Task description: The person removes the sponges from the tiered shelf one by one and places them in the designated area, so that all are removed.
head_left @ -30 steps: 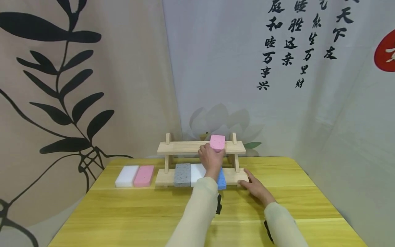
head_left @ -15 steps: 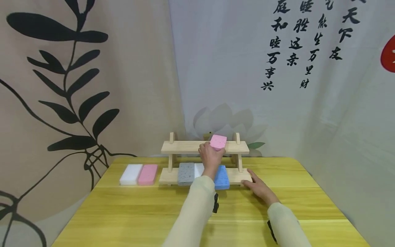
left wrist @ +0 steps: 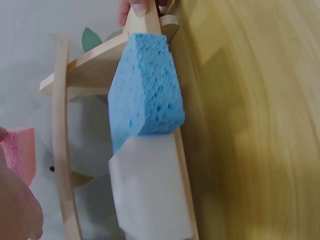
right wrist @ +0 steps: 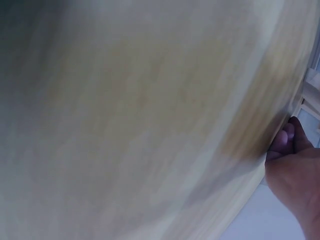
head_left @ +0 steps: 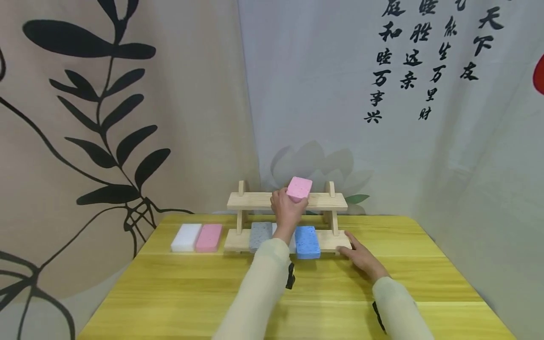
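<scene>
Looks like a curtained-off nook; cannot tell home from studio. Has printed cloth hangings (head_left: 199, 118) at the back and right, bearing dark leafy stems (head_left: 68, 38), a pale lotus (head_left: 313, 160) and brush-style characters (head_left: 389, 32), plus a wood-grain table (head_left: 331, 297) close below and a small two-tier wooden rack (head_left: 252, 201) on top.

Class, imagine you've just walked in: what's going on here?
A person's left hand holds a pink sponge by the upper shelf of a wooden rack; whether it touches the shelf is unclear. The right hand grips the right end of the lower shelf. That shelf carries a grey sponge, a white block and a blue sponge. Another white block and a pink block lie on the table, left of the rack.
</scene>
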Demonstrator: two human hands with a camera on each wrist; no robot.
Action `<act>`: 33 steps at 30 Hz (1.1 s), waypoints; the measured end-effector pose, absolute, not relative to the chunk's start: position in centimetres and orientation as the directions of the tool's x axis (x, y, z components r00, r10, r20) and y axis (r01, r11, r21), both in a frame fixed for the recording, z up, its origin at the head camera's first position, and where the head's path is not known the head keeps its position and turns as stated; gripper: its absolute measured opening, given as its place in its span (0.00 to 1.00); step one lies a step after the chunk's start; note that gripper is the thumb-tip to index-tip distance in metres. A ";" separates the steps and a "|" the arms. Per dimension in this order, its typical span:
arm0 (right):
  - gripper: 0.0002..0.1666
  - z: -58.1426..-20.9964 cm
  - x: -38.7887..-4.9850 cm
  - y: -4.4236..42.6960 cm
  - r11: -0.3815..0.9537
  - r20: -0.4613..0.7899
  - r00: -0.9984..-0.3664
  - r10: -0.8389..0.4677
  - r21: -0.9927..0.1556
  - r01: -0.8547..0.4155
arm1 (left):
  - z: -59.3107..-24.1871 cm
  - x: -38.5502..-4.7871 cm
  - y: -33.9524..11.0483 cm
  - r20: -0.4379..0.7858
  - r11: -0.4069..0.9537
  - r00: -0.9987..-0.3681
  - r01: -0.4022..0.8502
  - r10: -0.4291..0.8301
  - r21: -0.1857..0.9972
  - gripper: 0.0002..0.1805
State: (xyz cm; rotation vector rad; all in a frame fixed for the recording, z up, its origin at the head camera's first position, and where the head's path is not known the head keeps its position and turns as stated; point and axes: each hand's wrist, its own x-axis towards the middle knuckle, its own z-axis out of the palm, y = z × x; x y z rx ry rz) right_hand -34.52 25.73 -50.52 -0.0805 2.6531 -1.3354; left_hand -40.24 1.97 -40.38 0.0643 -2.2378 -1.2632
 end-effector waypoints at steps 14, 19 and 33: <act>0.54 -50.8 -34.8 25.9 0.579 -0.108 -0.985 -0.138 -0.815 0.009 | -38.2 -39.8 -1.5 0.460 0.515 -0.827 0.254 -0.322 0.819 0.35; 0.54 -50.7 -34.7 25.8 0.584 -0.127 -0.983 -0.135 -0.812 0.025 | -37.2 -39.6 -2.8 0.455 0.504 -0.832 0.258 -0.318 0.824 0.37; 0.53 -50.7 -34.7 25.8 0.598 -0.128 -0.983 -0.132 -0.801 0.024 | -36.3 -39.5 -8.2 0.504 0.504 -0.795 0.299 -0.337 0.810 0.37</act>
